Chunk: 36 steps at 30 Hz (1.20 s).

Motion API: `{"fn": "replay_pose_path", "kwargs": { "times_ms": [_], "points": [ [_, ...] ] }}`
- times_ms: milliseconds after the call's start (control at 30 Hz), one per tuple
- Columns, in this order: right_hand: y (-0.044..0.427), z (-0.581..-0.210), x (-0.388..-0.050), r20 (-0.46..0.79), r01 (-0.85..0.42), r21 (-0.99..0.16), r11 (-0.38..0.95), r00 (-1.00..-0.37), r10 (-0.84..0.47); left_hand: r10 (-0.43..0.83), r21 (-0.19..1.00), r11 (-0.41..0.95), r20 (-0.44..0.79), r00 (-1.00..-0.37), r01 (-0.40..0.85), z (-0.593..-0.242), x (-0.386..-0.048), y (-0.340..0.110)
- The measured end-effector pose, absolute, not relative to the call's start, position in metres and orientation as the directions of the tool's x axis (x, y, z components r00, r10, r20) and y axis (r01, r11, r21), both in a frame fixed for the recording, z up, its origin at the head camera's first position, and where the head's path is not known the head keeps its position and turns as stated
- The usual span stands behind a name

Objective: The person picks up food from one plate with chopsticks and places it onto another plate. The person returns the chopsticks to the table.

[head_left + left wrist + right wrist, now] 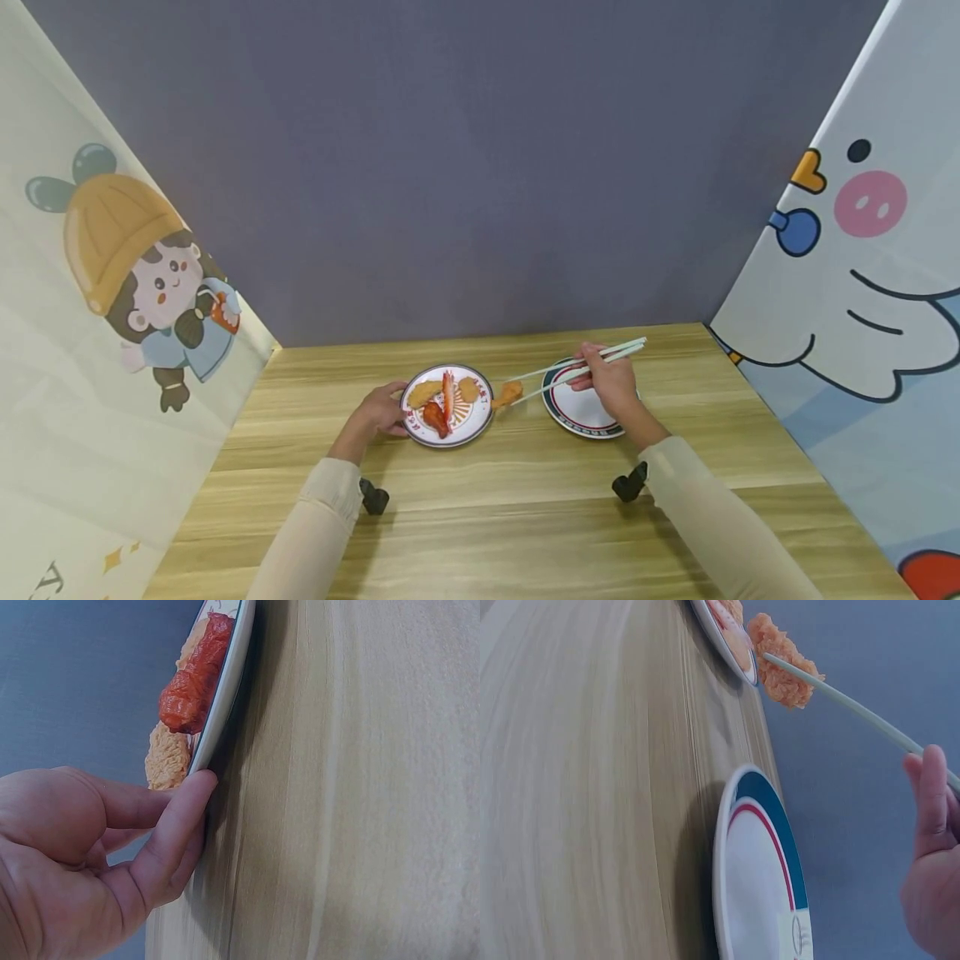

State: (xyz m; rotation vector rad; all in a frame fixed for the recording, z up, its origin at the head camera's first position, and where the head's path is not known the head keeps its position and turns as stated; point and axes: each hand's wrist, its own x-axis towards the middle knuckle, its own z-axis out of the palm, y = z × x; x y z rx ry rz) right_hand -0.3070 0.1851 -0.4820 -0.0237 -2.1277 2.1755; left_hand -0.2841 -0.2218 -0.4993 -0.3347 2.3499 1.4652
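My left hand (381, 410) pinches the left rim of a white patterned plate (450, 439), thumb and fingers at its edge in the left wrist view. On this plate lie a glossy red-brown drumstick (196, 679), a long red-and-white piece like a shrimp (448, 392), and two golden fried pieces, one a round nugget (469, 389). My right hand (611, 383) holds a pair of pale green chopsticks (622, 350). Between their tips is an orange, crumbly fried chicken piece (784, 664), raised just off the plate's right side. A second plate (757, 877), with a teal and red rim, lies below my right hand.
Both plates stand on a wood-grain table (495, 517). A grey panel (480, 167) rises along its back edge. Printed cartoon panels flank it, a child in a hat (172, 283) on the left and a white animal with a pink snout (870, 204) on the right.
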Motion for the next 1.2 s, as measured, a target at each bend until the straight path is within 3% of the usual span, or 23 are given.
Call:
{"fn": "replay_pose_path", "kwargs": {
  "times_ms": [367,667,1200],
  "points": [
    [0.219,-0.481,-0.304,0.038,-0.037,-0.999,0.01,-0.987,0.153,-0.007,0.819,0.442,-0.403,-0.915,-0.364,-0.498,-0.283,-0.222],
    [0.24,-0.482,-0.306,0.014,-0.034,-0.996,-0.083,-0.974,0.227,-0.02,0.81,0.463,-0.397,-0.918,-0.36,-0.496,-0.28,-0.22],
    [0.263,-0.483,-0.305,0.055,-0.055,-0.998,0.006,-0.973,0.225,-0.024,0.803,0.471,-0.401,-0.916,-0.364,-0.495,-0.279,-0.22]
  ]
}}
